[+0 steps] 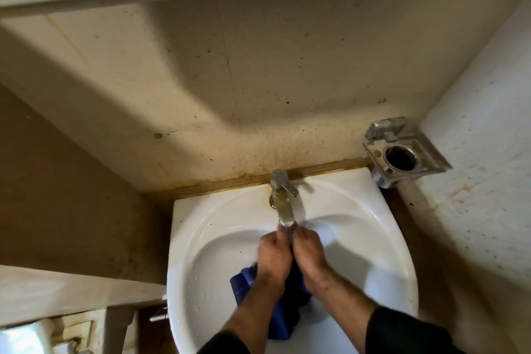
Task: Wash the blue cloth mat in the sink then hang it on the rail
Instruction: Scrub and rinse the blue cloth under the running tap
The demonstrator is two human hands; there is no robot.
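Washing step under way: both hands, left hand [271, 257] and right hand [310, 256], gripping the bunched blue cloth mat [275, 316] beneath the chrome tap [283, 204] over the white ceramic sink [201, 238]; next move probably wringing, rail unseen.

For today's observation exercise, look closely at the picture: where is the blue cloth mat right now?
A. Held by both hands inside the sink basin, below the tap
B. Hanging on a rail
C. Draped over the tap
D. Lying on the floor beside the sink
A: the left hand and right hand both grip the blue cloth mat inside the white sink, just below the tap.
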